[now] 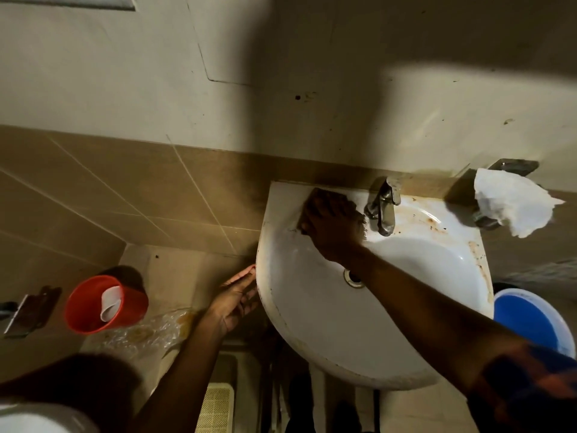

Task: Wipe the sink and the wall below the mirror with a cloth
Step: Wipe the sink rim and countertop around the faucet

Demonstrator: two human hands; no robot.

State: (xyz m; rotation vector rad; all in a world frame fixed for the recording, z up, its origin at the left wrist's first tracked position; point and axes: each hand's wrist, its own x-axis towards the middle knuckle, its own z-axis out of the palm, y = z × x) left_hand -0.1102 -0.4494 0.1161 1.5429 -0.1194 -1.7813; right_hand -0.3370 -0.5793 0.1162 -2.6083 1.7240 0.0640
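A white wall-mounted sink (315, 314) with brown stains along its right rim fills the middle. My right hand (334, 226) reaches across the basin and presses flat on a dark cloth (312, 200) on the sink's back left deck, just left of the metal tap (382, 209). Most of the cloth is hidden under my fingers. My left hand (234, 300) rests with straight fingers against the sink's outer left edge and holds nothing. The beige wall (312, 120) rises behind the sink, and a mirror corner (78, 1) shows at the top left.
White paper (512, 204) hangs from a metal holder right of the tap. A red bucket (103, 304) holding a white cup stands on the wet floor at left. A blue bucket (527, 320) sits under the sink's right side. A toilet edge (37, 417) is bottom left.
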